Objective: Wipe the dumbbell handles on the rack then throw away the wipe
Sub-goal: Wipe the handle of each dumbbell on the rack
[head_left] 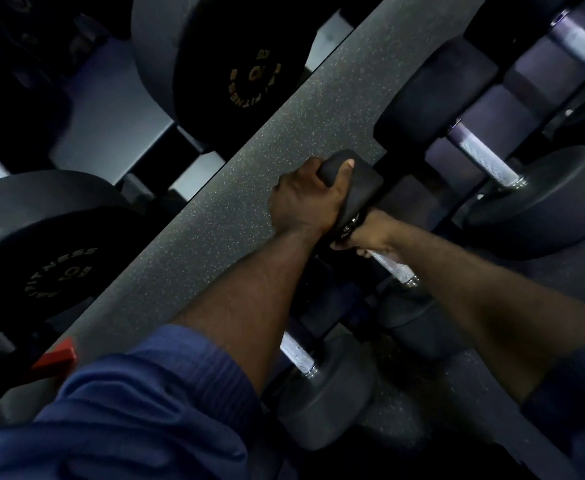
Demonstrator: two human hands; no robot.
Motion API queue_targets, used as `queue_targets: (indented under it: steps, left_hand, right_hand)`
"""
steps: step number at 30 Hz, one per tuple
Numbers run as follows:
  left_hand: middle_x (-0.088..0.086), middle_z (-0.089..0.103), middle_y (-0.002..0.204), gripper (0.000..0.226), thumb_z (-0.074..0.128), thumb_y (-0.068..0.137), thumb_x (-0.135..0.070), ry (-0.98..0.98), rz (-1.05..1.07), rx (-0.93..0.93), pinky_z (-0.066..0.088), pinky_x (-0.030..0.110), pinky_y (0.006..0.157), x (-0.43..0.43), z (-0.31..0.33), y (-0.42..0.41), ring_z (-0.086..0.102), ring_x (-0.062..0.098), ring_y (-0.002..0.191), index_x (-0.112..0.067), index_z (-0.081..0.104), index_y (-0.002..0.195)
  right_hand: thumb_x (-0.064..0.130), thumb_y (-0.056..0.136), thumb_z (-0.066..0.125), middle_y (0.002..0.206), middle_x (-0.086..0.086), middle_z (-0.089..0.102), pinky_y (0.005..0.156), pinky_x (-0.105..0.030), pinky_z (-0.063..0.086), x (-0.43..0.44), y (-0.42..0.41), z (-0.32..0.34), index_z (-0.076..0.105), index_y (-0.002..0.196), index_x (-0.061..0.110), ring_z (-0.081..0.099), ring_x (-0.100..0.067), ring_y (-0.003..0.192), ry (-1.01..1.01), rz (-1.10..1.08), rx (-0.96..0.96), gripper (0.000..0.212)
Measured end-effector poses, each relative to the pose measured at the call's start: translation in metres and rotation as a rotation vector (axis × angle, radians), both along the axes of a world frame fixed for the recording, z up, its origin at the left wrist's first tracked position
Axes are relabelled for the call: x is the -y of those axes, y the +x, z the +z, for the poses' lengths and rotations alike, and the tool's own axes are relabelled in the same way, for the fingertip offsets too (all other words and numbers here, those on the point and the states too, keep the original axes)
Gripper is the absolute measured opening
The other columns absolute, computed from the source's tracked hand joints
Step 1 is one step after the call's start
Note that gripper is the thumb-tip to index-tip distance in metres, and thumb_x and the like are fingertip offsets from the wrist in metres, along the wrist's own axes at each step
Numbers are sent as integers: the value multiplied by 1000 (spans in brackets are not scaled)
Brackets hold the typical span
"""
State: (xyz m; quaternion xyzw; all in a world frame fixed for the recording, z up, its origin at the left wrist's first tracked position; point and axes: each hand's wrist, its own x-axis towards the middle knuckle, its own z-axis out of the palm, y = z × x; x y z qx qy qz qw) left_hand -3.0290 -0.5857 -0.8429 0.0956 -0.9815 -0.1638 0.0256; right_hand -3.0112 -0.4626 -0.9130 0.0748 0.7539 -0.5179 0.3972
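Blue sleeve (145,410), "FITNESS"-lettered dumbbell (59,268)

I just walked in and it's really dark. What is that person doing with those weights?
A person is working on gym weights. Their left hand grips a dumbbell head, while the right hand wraps round the dumbbell handle beside it. A wipe can't be made out in the dim light. More dumbbells lie alongside.
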Motion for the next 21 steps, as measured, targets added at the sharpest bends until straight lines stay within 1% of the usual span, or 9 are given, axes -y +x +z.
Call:
queue_targets:
  steps: [3,6,9,12,14,17,18,20,21]
  left_hand:
    - [2,77,102,66,41,88,-83,14,-9,-16,56,38,85,1,-1,0,71,31,98,-29,71,109]
    - [1,77,101,64,41,88,-83,15,-21,-24,55,38,86,1,-2,-1,71,30,98,-30,71,110]
    - [2,77,102,62,43,89,-81,11,-22,-17,54,36,84,2,-1,0,71,31,98,-30,72,109]
    - [3,76,102,61,43,88,-82,27,-7,7,55,37,83,1,0,2,70,32,97,-30,70,107]
    - [3,76,100,61,43,88,-83,31,2,6,55,36,82,2,-1,0,71,31,95,-30,70,105]
    - [2,76,100,60,45,89,-81,27,-1,8,51,34,80,2,0,1,70,30,95,-30,70,107]
    - [1,76,101,60,45,89,-81,33,-3,9,51,34,80,1,1,1,70,30,95,-31,71,108]
    - [0,76,101,62,43,89,-83,29,-5,1,54,35,81,1,1,1,71,28,95,-31,71,110]
    - [-1,76,100,63,42,88,-83,25,-5,4,55,35,81,2,0,1,70,28,95,-31,71,110]
  right_hand:
    - [9,67,90,60,0,56,53,-27,41,-10,-17,1,63,71,16,46,-11,49,-185,111,349,27]
    - [8,67,87,53,0,51,54,-27,39,-9,-23,1,57,61,16,44,-13,47,-208,141,424,31]
    - [19,76,86,69,-7,66,57,-32,48,8,0,-7,70,81,15,61,-29,63,106,-43,31,17]
    - [41,80,72,102,-8,72,82,-41,50,40,41,-5,62,110,21,69,-33,99,692,-301,-384,37]
    - [47,77,67,105,-4,69,83,-42,47,53,47,-1,58,112,21,65,-30,102,793,-308,-473,45]
    - [47,75,75,109,-6,71,83,-39,54,37,24,-10,60,118,20,69,-31,100,673,-187,-277,53]
    - [43,71,84,103,-5,71,74,-34,57,27,9,-11,64,117,20,71,-28,90,542,-86,-153,55]
    - [24,69,93,79,-1,67,50,-23,50,9,-13,-4,74,96,17,60,-17,61,216,200,78,34]
    - [15,69,91,68,0,61,46,-21,45,3,-18,-2,75,77,18,52,-13,54,62,250,203,19]
